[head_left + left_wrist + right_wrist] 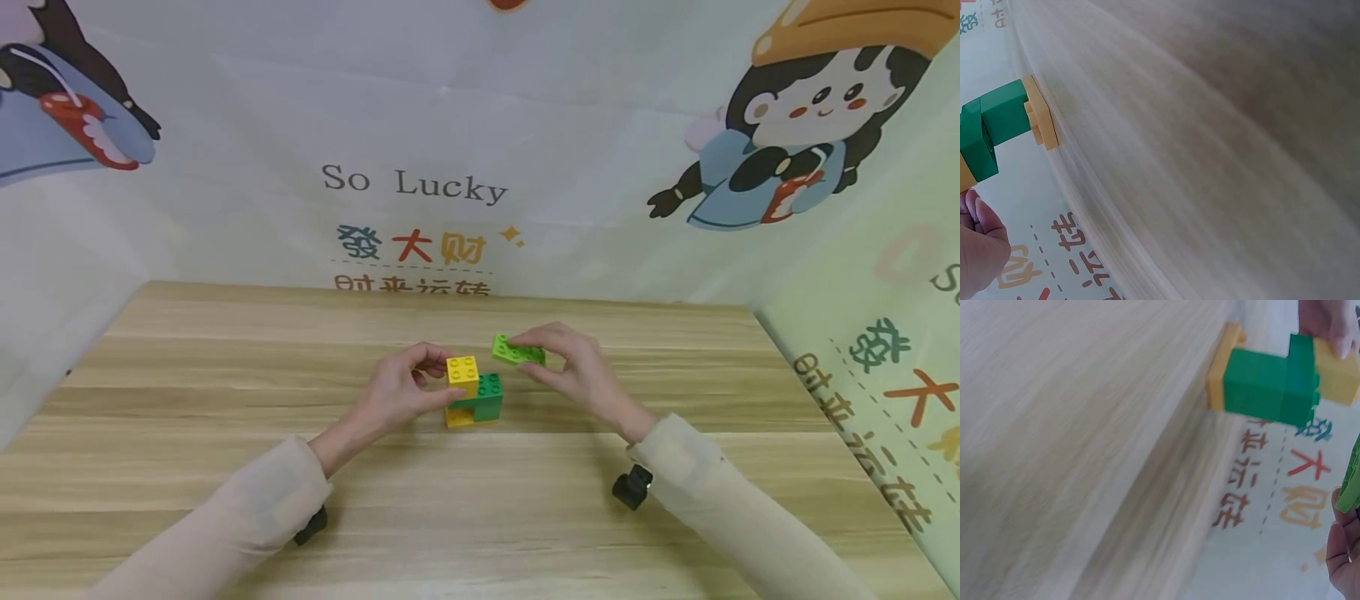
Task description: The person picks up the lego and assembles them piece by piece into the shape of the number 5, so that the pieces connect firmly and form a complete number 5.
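Pinching lime brick [506, 351] and, apparently, yellow block [462, 372]

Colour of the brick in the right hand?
The brick is light green, clearest in the head view.

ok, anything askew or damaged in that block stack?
Nothing looks damaged. Slightly odd: the upper green block juts past the lower green block, leaving a gap above the yellow base plate's bare studs. Probably a stepped build.

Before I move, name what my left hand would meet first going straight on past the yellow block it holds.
Likely the light green brick in your right hand: in the head view it lies roughly along the line of your left hand, though depth is unclear.
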